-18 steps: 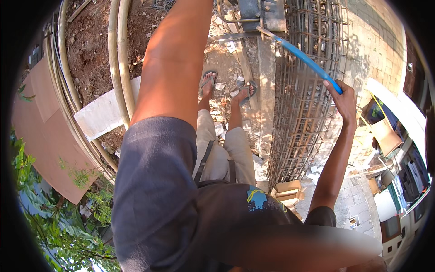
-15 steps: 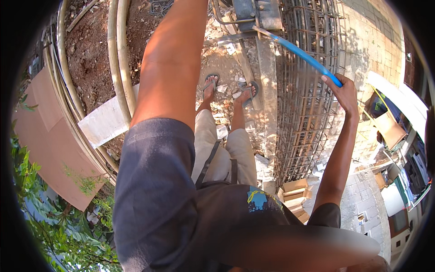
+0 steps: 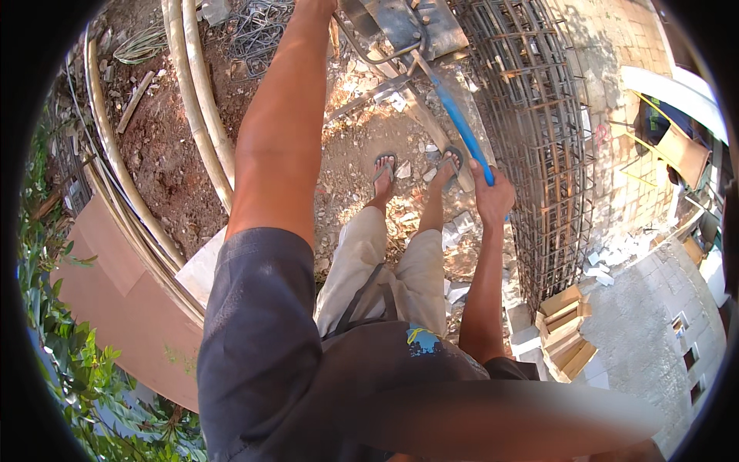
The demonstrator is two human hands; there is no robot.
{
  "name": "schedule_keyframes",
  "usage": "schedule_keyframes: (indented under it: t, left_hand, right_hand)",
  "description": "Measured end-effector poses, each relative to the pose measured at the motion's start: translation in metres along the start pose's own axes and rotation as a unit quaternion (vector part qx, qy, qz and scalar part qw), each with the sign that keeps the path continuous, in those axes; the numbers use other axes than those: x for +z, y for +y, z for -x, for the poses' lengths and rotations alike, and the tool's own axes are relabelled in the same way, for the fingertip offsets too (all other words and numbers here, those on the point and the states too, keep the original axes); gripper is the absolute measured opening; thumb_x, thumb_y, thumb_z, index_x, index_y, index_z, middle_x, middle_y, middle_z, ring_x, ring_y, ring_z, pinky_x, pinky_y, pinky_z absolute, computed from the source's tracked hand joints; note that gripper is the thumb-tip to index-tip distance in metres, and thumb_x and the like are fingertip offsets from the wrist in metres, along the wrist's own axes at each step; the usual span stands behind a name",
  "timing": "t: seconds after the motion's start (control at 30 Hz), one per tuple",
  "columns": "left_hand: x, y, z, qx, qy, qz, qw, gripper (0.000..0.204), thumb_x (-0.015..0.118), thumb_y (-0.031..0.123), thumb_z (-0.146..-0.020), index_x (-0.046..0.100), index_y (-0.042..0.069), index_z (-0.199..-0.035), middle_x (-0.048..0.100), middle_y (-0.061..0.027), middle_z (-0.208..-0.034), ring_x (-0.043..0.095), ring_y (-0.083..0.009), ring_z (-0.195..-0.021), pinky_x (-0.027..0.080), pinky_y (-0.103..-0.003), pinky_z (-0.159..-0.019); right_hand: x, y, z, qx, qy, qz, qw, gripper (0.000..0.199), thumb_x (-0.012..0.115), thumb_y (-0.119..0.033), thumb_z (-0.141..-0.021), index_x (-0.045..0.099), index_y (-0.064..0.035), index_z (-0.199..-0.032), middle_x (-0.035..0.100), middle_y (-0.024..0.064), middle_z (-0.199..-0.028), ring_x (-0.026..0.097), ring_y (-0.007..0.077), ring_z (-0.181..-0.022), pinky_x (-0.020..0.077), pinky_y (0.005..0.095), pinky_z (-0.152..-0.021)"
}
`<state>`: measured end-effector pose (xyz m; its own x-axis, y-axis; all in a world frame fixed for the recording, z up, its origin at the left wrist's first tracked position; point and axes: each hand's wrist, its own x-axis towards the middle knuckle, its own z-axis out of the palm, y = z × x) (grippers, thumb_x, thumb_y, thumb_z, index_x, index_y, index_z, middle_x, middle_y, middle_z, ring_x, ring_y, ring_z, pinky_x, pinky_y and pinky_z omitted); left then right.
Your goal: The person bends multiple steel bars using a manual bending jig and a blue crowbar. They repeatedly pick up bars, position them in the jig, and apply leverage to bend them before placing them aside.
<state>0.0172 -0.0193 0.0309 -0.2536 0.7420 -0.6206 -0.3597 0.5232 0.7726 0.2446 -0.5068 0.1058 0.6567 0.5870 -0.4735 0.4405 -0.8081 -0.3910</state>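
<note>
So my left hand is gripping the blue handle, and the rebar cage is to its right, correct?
Wrong hand: the head view shows your right hand gripping the blue handle. The rebar cage is to its right, as you said.

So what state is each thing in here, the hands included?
Right hand: closed around the blue handle's lower end
Blue handle: gripped, slanting
Left hand: cut off by the top edge; grip can't be told
Rebar cage: assembled, brownish
Bent metal pieces: heaped loosely on the dirt
Sandals: worn on both feet
</note>
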Motion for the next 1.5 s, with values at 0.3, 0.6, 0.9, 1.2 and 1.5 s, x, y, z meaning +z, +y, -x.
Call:
schedule_keyframes:
  t: [0.3,0.6,0.9,1.2,1.5]
  left_hand:
    - [0.009,0.004,0.015,0.027,0.039,-0.023,0.999,0.044,0.089,0.032,-0.074,0.075,0.001,-0.102,0.062,-0.0068,-0.076,0.046,-0.0188,-0.051,0.037,-0.038,-0.048]
    - [0.004,0.003,-0.001,0.007,0.051,-0.027,0.998,0.035,0.085,0.04,-0.081,0.063,0.014,-0.074,0.047,-0.0003,-0.056,0.036,-0.0164,-0.042,0.028,-0.034,-0.043]
    - [-0.007,0.013,0.018,0.052,0.025,-0.053,0.997,0.059,0.081,0.044,-0.088,0.033,0.028,-0.057,0.025,0.0067,-0.048,0.022,-0.0134,-0.038,0.016,-0.033,-0.04]
    - [-0.003,0.014,0.057,0.09,0.031,-0.131,0.987,0.058,0.08,0.055,-0.087,0.035,0.028,-0.062,0.027,0.0103,-0.056,0.025,-0.0098,-0.046,0.02,-0.032,-0.05]
    - [-0.009,0.016,0.05,0.076,0.079,-0.128,0.986,0.06,0.082,0.055,-0.085,0.033,0.029,-0.06,0.023,0.0117,-0.052,0.021,-0.0087,-0.042,0.013,-0.028,-0.042]
  right_hand:
    - [-0.05,0.007,-0.025,-0.039,-0.036,0.027,0.998,0.063,0.076,-0.067,-0.087,0.077,-0.0045,-0.087,0.057,0.0081,-0.059,0.054,0.0213,-0.057,0.0458,0.039,-0.06]
    - [-0.044,0.013,-0.032,-0.04,-0.132,-0.026,0.99,0.048,0.077,-0.051,-0.095,0.076,-0.0024,-0.09,0.049,-0.0019,-0.064,0.045,0.0095,-0.066,0.0382,0.0293,-0.061]
    - [-0.043,0.027,-0.084,-0.068,-0.483,-0.148,0.86,0.052,0.081,-0.035,-0.096,0.054,-0.0046,-0.064,0.046,-0.0026,-0.058,0.042,0.0069,-0.049,0.0341,0.0299,-0.045]
    - [0.053,0.057,-0.026,-0.136,-0.436,-0.288,0.842,0.048,0.083,-0.032,-0.094,0.059,-0.0017,-0.066,0.042,-0.0024,-0.055,0.036,0.0071,-0.054,0.032,0.0309,-0.049]
    - [0.208,-0.078,0.099,0.016,-0.292,-0.494,0.819,0.041,0.08,-0.022,-0.097,0.061,-0.0009,-0.067,0.046,-0.0013,-0.053,0.04,0.0054,-0.051,0.0318,0.0314,-0.048]
